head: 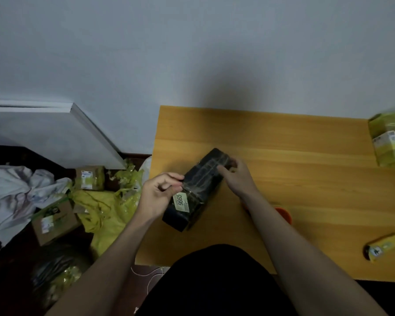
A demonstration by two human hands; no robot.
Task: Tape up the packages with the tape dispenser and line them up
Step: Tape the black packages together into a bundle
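1. My left hand [161, 193] grips the near end of the black package [195, 190], fingers curled by its 9665 label [181, 202].
2. My right hand [234, 173] holds the far end, fingers bent over the taped top.
3. The package lies slantwise near the left edge of the table [306, 179].
4. An orange object [284, 214] shows from behind my right forearm.
5. A yellow package [390, 139] sits at the table's far right; a small yellow one [384, 247] lies nearer me.
6. Boxes [55, 218] and yellow bags [105, 204] clutter the floor on the left.

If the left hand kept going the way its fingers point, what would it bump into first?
The left hand already touches the black package, which its fingers point at. So it would likely just push into that, though depth is hard to judge.
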